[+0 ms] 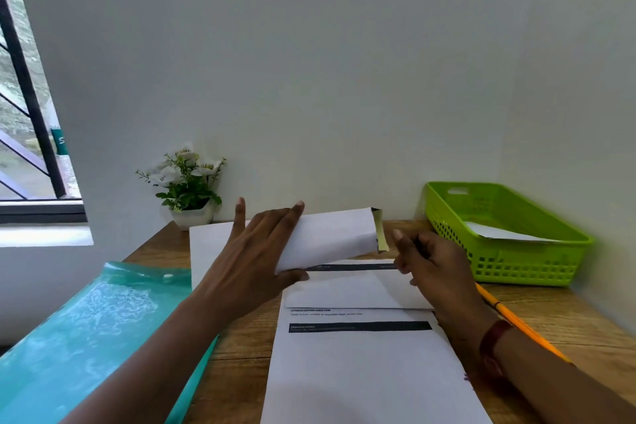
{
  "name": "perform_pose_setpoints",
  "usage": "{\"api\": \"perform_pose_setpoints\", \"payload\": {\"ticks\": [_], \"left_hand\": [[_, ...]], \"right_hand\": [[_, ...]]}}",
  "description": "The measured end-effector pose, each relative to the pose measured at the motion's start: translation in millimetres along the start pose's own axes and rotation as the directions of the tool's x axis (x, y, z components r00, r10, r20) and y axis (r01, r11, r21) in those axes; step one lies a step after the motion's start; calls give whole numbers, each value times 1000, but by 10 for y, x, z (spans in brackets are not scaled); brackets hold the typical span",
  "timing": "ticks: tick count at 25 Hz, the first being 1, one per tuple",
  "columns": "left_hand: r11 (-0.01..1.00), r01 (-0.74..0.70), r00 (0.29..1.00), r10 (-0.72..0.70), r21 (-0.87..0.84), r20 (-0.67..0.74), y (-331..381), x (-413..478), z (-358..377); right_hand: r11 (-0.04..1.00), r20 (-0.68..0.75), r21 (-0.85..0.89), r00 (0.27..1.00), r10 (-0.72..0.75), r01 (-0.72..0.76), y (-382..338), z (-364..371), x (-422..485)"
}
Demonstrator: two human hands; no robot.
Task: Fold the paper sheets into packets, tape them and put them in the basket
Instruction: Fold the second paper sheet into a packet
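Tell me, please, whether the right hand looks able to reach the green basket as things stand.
Probably yes. The green basket stands open-topped on the table just right of the right hand, with only an orange pencil lying flat nearby, and the one folded paper inside leaves room.

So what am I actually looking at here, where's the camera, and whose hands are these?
There is no machine: one camera worn on a person's head looks down at their two bare hands. The left hand grips a folded paper packet with a yellowish tape strip at its end. The right hand curls beside that strip; whether its fingers hold anything is unclear. On the wooden table lie printed sheets, a teal folder, an orange pencil and a flower pot. The green basket already holds a paper.
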State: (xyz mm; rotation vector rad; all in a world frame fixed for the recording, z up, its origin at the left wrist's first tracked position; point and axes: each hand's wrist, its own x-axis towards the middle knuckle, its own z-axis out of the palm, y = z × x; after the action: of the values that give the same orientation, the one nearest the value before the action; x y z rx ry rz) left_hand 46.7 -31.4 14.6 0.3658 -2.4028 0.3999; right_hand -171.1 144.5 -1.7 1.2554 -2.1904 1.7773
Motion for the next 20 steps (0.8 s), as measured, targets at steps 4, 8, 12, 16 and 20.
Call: {"api": "perform_pose_setpoints", "payload": {"ticks": [4,8,12,16,20], "left_hand": [[994,107,994,-106,-32,18,-187,-60,34],[990,139,989,-137,-27,64,-264,-84,47],[990,134,986,-129,-37,109,-273,-98,65],[989,144,983,-138,-39,121,-315,-123,97],[984,177,970,-173,-6,173,-347,-139,107]], "right_hand": [[917,170,-280,955,-243,283,119,-28,36],[787,532,-450,835,-143,422,224,64,-12],[738,564,-518,821,-84,432,238,98,-28],[731,525,-518,840,-138,444,228,106,-29],[778,365,-512,912,-186,363,195,82,21]]}}
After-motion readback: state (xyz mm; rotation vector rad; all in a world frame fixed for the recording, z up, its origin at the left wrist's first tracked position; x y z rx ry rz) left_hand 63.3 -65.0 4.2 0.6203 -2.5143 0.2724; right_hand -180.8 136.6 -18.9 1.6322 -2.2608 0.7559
